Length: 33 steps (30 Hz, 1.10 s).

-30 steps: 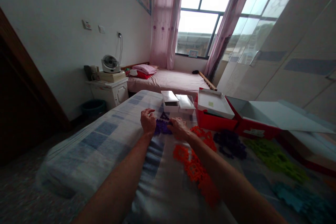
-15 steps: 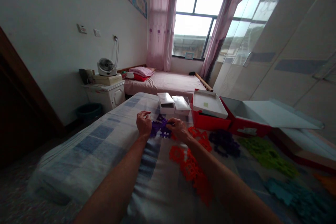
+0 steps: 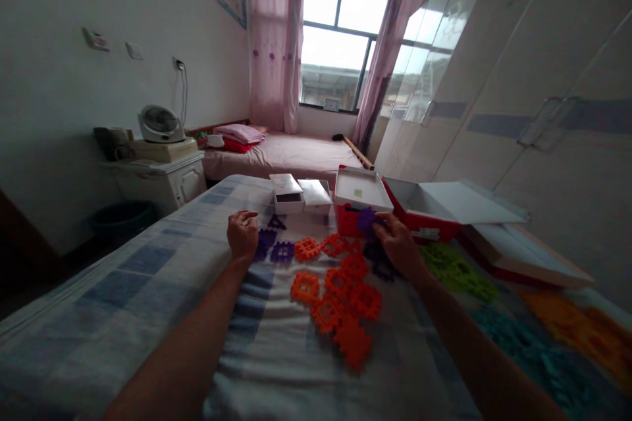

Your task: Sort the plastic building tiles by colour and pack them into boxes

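Observation:
My right hand (image 3: 399,247) pinches a purple interlocking plastic piece (image 3: 366,222) in front of the red box, above a pile of dark purple pieces (image 3: 379,262). On the left, my left hand (image 3: 242,237) is loosely curled, fingers apart, with nothing visible in it. Beside it lie a purple square piece (image 3: 282,251), another purple piece (image 3: 265,241) partly hidden by the hand, and a purple triangular piece (image 3: 276,222). Several orange pieces (image 3: 338,283) with notched edges are spread on the checked cloth (image 3: 197,270) between my arms.
Two small white boxes (image 3: 288,204) stand at the far edge, beside open red boxes (image 3: 437,227) with white lids. Green (image 3: 457,271), teal (image 3: 530,348) and yellow-orange (image 3: 582,329) piece piles lie right. A bed (image 3: 301,151) and a nightstand (image 3: 162,181) with a fan are beyond.
My right hand has moved right with a purple piece, from the purple pieces near my left hand to above the dark purple pile. The view has turned right; my left hand keeps its pose.

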Available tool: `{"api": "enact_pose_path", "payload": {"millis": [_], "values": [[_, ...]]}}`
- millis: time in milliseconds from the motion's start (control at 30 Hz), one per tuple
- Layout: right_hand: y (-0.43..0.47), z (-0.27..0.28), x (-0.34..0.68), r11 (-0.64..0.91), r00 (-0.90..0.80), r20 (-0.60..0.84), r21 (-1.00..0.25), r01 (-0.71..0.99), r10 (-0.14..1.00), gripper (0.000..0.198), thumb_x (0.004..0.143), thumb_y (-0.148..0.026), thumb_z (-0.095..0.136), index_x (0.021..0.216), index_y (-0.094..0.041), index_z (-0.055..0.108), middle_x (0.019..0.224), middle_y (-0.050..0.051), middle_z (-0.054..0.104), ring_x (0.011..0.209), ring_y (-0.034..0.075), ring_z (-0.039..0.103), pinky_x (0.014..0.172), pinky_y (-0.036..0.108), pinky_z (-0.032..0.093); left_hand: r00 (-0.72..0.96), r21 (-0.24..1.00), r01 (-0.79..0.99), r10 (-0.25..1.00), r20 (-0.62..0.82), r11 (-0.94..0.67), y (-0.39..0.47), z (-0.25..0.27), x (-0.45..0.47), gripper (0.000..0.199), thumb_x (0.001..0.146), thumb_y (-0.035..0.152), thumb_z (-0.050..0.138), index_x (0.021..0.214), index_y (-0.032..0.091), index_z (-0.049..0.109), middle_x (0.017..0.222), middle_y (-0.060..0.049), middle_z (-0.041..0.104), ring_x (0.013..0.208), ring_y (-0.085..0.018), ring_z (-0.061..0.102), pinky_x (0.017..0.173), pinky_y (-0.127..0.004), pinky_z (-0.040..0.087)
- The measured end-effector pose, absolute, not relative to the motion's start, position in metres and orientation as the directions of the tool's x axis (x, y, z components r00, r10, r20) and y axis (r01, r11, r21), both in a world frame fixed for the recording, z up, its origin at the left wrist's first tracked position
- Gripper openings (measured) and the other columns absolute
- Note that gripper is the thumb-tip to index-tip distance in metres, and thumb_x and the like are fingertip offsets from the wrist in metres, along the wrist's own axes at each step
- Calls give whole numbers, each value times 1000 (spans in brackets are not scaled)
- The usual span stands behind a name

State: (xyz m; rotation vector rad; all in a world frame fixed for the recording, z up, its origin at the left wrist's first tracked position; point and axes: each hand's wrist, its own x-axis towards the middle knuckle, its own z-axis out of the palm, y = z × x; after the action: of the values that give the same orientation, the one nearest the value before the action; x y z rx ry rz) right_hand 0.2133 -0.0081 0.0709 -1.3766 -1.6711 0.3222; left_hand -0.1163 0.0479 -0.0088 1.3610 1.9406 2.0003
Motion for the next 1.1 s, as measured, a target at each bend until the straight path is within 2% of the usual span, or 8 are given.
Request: {"api": "enact_pose_path", "payload": {"millis": [167,400,767,1100], "values": [[-1,65,279,141,203,354,-741,657,913,44,72,-32,52,113,-16,53,80,4,64,65,16,57,59,27,43,-607,818,536,579,544,-206,46,-7,-116,23,66,10,47,73,17,68,93,-9,61,96,-23,57,96,-38,42],[12,60,288,82,150,236,-749,658,960,31,72,-30,53,97,-14,61,74,4,67,65,15,61,57,24,45,-580,801,563,594,558,-203,46,-8,-116,21,67,12,48,72,18,68,93,-9,62,97,-24,57,96,-40,42],[12,43,293,11,201,292,-590,808,935,36,75,-31,53,103,-13,67,97,11,70,89,22,65,78,30,47,-557,799,564,619,554,-207,48,-11,-118,22,67,12,48,74,17,68,96,-10,61,100,-24,56,98,-40,40],[8,42,295,31,155,379,-442,896,912,41,79,-37,47,103,-11,67,98,15,67,94,25,61,85,36,44,-637,842,508,580,508,-180,48,-9,-116,22,67,11,47,72,18,68,92,-7,62,96,-21,57,95,-35,42]]}}
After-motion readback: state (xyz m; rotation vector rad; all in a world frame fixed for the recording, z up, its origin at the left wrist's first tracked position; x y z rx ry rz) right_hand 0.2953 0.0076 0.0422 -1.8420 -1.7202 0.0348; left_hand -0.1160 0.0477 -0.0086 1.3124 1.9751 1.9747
